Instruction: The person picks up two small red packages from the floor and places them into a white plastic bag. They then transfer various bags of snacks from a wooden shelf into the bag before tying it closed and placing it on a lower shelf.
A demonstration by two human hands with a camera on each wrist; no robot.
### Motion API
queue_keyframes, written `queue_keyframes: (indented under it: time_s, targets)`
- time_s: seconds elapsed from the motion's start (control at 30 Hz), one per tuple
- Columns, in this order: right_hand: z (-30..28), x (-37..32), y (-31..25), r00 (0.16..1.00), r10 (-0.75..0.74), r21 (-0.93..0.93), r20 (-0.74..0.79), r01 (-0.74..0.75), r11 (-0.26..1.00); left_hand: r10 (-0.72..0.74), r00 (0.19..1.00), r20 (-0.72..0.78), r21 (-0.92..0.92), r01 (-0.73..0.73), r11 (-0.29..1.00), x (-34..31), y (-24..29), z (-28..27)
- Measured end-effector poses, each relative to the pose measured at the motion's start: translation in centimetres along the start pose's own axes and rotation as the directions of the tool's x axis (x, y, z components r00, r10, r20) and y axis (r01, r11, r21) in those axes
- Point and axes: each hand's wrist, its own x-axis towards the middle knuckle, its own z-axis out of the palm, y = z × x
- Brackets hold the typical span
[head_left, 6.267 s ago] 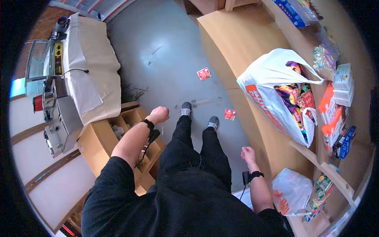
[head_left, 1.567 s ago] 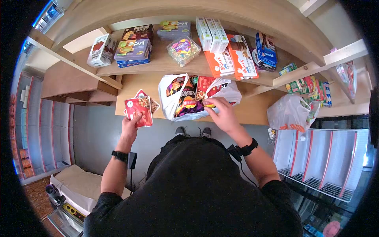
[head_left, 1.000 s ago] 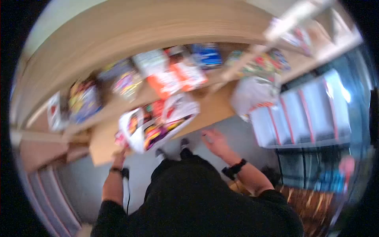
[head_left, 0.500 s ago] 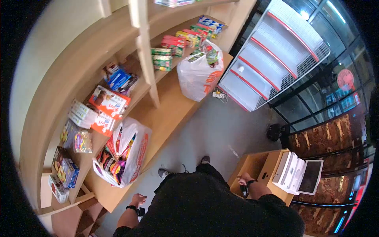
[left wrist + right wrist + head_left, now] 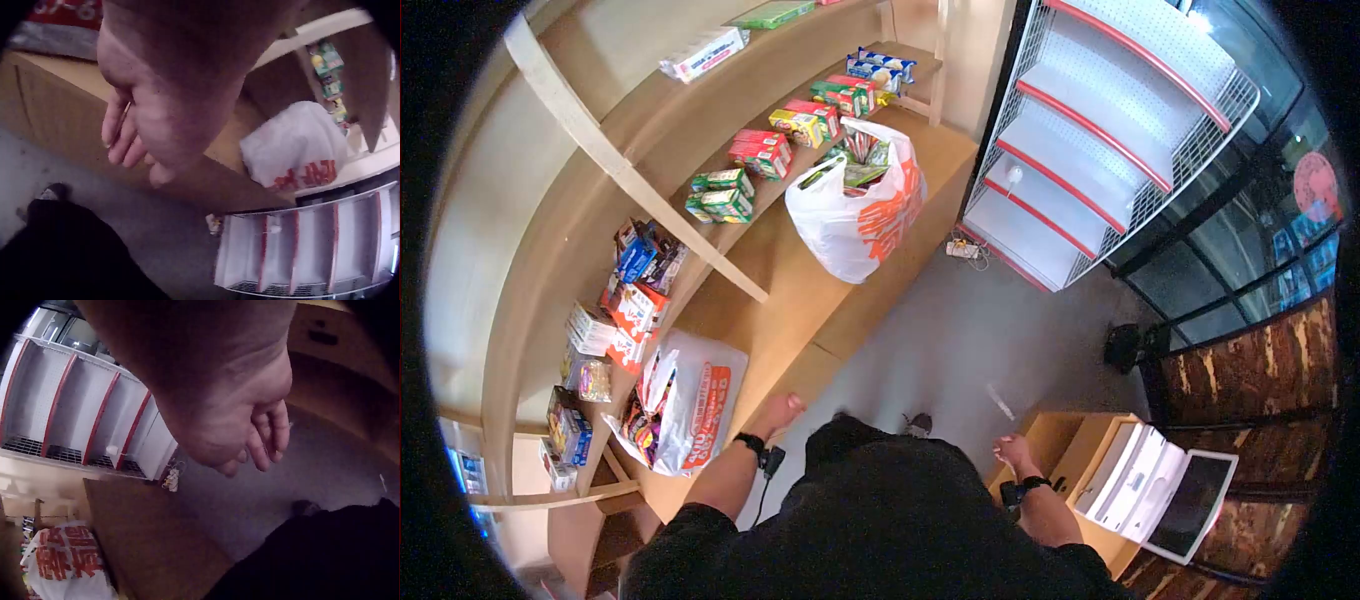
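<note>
In the head view my left hand (image 5: 780, 412) hangs beside the counter's front edge, near a white plastic bag (image 5: 705, 395) of snack packets. Its fingers are loosely curled around nothing, as the left wrist view also shows. My right hand (image 5: 1015, 452) hangs in front of a wooden cabinet (image 5: 1090, 450), holding nothing. In the right wrist view the fingers (image 5: 278, 428) of that hand bend loosely over the floor. Farther along the wooden counter (image 5: 800, 300) stands a second white bag (image 5: 855, 220) with red lettering and green packets in its mouth.
Boxed snacks (image 5: 635, 310) line the curved shelf above the counter. A white wire rack (image 5: 1090, 130) with red-edged shelves stands ahead. White equipment with a screen (image 5: 1190, 505) sits on the cabinet to the right. A power strip (image 5: 962, 248) lies on the grey floor (image 5: 940, 330).
Red snack packets were in my left hand earlier, while my right hand reached to the nearer bag. Both hands have since left them. My view has swung right towards the rack and cabinet.
</note>
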Motion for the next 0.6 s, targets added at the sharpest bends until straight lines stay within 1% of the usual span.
queue_keyframes:
  time_s: [0.03, 0.07, 0.13, 0.2, 0.27, 0.33, 0.4, 0.43, 0.47, 0.53, 0.6]
  targets:
    - [-1.0, 0.0, -2.0, 0.998, -0.055, -0.083, -0.018, 0.053, 0.995, 0.095, 0.990, -0.104, 0.097, -0.085, 0.992, 0.9, 3.6, -0.9]
    - [-1.8, -0.2, -4.2, 0.994, -0.106, -0.157, -0.027, 0.100, 0.982, 0.112, 0.983, -0.144, 0.049, -0.106, 0.993, 1.6, 6.8, -1.8]
    - [-2.8, 0.0, -7.6, 0.985, -0.167, -0.235, -0.048, 0.152, 0.960, 0.167, 0.961, -0.221, -0.024, -0.177, 0.984, 3.1, 11.5, -3.8]
    - [-2.9, 1.5, -9.3, 0.975, -0.191, -0.301, -0.115, 0.149, 0.942, 0.243, 0.922, -0.302, -0.082, -0.279, 0.957, 5.0, 15.4, -5.1]
    - [-3.0, 3.4, -9.9, 0.958, -0.196, -0.376, -0.210, 0.106, 0.920, 0.288, 0.863, -0.415, -0.037, -0.332, 0.943, 7.2, 18.1, -6.8]
    - [-3.2, 4.3, -11.4, 0.969, -0.195, -0.298, -0.154, 0.142, 0.944, 0.286, 0.810, -0.512, -0.083, -0.378, 0.922, 9.2, 20.6, -8.8]
    - [-3.3, 4.8, -14.1, 0.983, -0.165, -0.291, -0.077, 0.136, 0.947, 0.187, 0.830, -0.525, -0.135, -0.298, 0.945, 10.2, 23.2, -11.7]
    - [-3.2, 5.1, -15.0, 0.960, -0.259, -0.366, -0.107, 0.204, 0.908, 0.211, 0.762, -0.612, -0.098, -0.339, 0.936, 13.9, 21.4, -11.9]
    - [-3.4, 5.4, -15.9, 0.930, -0.340, -0.443, -0.138, 0.249, 0.861, 0.333, 0.661, -0.672, 0.055, -0.404, 0.913, 16.3, 21.2, -13.0]
    - [-4.9, 5.9, -19.3, 0.940, -0.327, -0.529, -0.097, 0.230, 0.817, 0.388, 0.595, -0.704, 0.080, -0.476, 0.876, 17.5, 24.7, -15.3]
    - [-6.4, 7.1, -22.9, 0.983, -0.137, -0.433, -0.126, 0.070, 0.899, 0.461, 0.571, -0.680, 0.197, -0.463, 0.864, 17.9, 27.8, -16.6]
